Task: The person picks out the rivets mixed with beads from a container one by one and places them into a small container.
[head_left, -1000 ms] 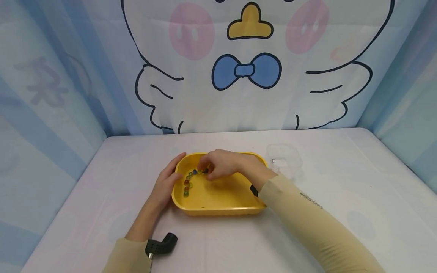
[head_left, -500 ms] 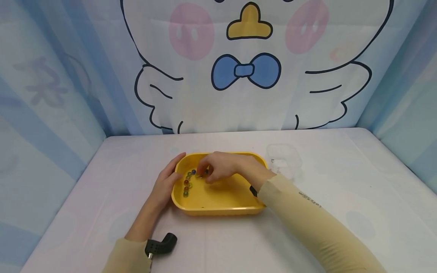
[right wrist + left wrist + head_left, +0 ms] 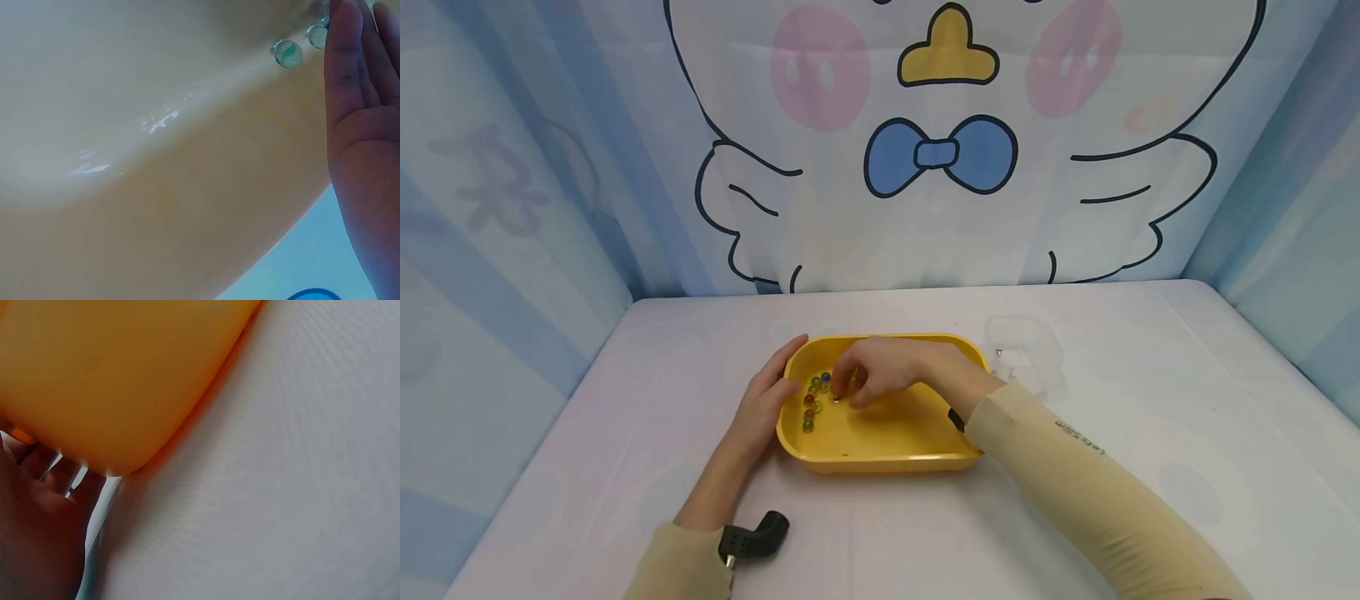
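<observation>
A yellow tray lies on the table. My left hand grips its left end, thumb over the rim and fingers along the outer wall. Several glass marbles form a curved line inside the tray's left side, a blue marble at the top. My right hand reaches down into the tray, its bent fingertips beside a small marble. Thumb and index finger look apart. In the right wrist view, clear marbles with green swirls lie near the fingers; others are partly hidden behind the hand.
A clear plastic box stands on the white-covered table behind the tray's right end. A patterned curtain rises at the table's back edge. A black camera mount sits on my left wrist.
My right hand's fingertips have shifted slightly left and toward me. Marbles by them have moved, one now nearer the tray's middle. My left hand has stayed on the rim.
</observation>
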